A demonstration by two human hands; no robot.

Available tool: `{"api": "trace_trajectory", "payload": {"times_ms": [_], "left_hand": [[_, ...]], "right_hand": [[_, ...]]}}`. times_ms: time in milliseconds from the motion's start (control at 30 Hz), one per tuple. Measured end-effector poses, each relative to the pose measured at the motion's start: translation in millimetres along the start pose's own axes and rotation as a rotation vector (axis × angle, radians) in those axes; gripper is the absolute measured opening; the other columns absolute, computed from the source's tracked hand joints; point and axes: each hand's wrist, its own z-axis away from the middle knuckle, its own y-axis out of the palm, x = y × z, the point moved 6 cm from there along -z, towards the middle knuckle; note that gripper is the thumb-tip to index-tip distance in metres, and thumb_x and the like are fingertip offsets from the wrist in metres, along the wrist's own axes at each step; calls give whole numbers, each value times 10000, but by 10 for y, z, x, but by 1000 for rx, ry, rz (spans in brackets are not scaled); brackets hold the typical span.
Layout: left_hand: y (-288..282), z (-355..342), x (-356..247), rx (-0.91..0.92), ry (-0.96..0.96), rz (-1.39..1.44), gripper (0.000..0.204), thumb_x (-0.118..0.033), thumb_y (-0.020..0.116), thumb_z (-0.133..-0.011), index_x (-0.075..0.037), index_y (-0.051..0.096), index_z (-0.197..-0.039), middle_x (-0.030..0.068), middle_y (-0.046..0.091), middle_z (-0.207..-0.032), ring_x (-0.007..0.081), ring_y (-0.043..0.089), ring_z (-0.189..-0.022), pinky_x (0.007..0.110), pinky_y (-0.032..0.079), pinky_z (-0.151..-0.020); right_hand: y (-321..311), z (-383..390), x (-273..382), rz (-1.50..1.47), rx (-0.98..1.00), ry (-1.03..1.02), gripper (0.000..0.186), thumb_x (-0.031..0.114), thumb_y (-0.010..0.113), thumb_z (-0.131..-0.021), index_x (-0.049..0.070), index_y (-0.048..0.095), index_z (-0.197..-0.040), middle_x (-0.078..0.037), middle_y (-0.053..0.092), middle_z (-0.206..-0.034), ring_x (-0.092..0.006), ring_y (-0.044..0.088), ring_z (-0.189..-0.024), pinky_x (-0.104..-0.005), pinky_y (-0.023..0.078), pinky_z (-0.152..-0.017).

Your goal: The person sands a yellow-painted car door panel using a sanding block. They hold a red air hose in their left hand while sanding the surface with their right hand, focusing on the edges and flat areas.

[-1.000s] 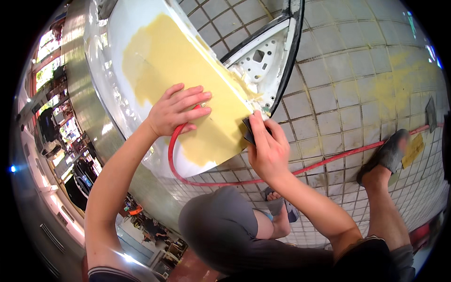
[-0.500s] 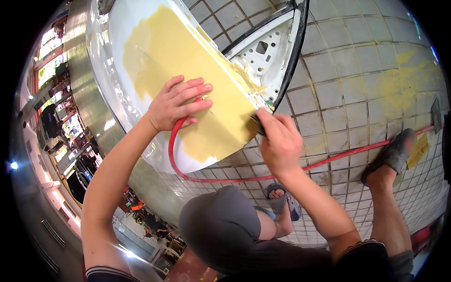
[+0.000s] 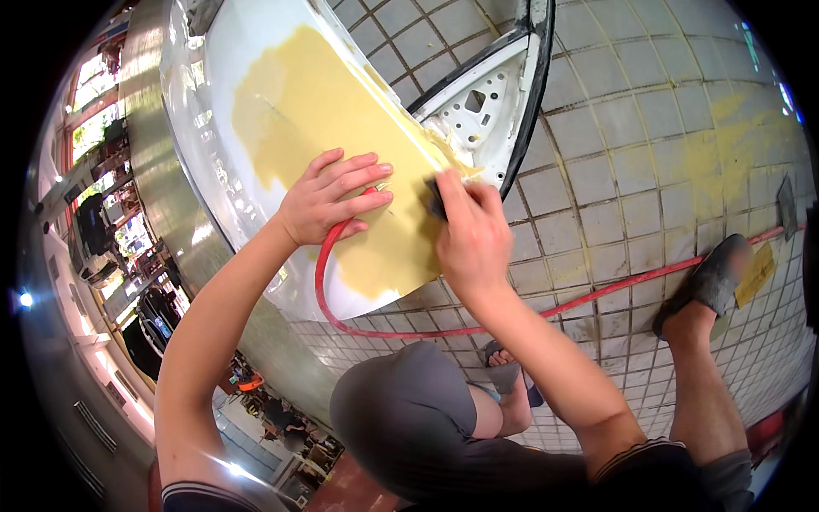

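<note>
A white car door (image 3: 256,30) lies below me with a broad patch of yellow filler (image 3: 294,98) on its skin. My left hand (image 3: 337,200) rests on the filler, fingers stretched forward, with the end of a red hose (image 3: 321,273) held between finger and thumb. A small pale fitting shows at the hose's tip. My right hand (image 3: 475,235) grips a dark, block-like tool (image 3: 435,200) against the filler near the door's inner edge; motion blurs it, so its exact kind is unclear. Ragged filler crumbs (image 3: 445,154) cling along that edge.
The door's triangular window corner (image 3: 482,111) with its black seal (image 3: 531,102) juts out on the right. The hose runs over the tiled floor (image 3: 597,162), which bears yellow dust, toward a shoe (image 3: 704,277). Shelves and equipment (image 3: 153,320) stand at far left.
My right hand and the dark tool have moved left and slightly up over the filler, away from the door's edge. My left hand stays on the panel; the whole view has shifted slightly.
</note>
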Motion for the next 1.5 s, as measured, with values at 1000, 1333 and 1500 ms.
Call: {"api": "trace_trajectory", "payload": {"times_ms": [1000,1333,1500], "left_hand": [[28,49,24,-2,21,-11,424,-484,485,-1092,-222,637,-1389,93,596,-1514,309,549,-1419,488,261,-1263],[8,20,18,2,10,-2,419,-486,499,-1085,-217,645,-1372,90,598,-1515,307,554,-1415,492,278,-1254],[22,119,16,4,-1,-8,410,-475,509,-1084,-218,643,-1374,92,591,-1525,311,554,-1415,488,282,-1249]], "right_hand": [[-21,-29,-353,61,-175,-23,327,15,755,-690,119,767,-1000,-48,548,-803,-237,604,-661,-375,474,-546],[-69,61,-355,35,-213,-42,278,17,716,-720,113,759,-977,-52,538,-782,-238,597,-625,-377,472,-534],[-5,-64,-296,1,-113,-140,258,21,666,-806,63,739,-1049,-71,603,-862,-243,646,-683,-360,521,-577]]}}
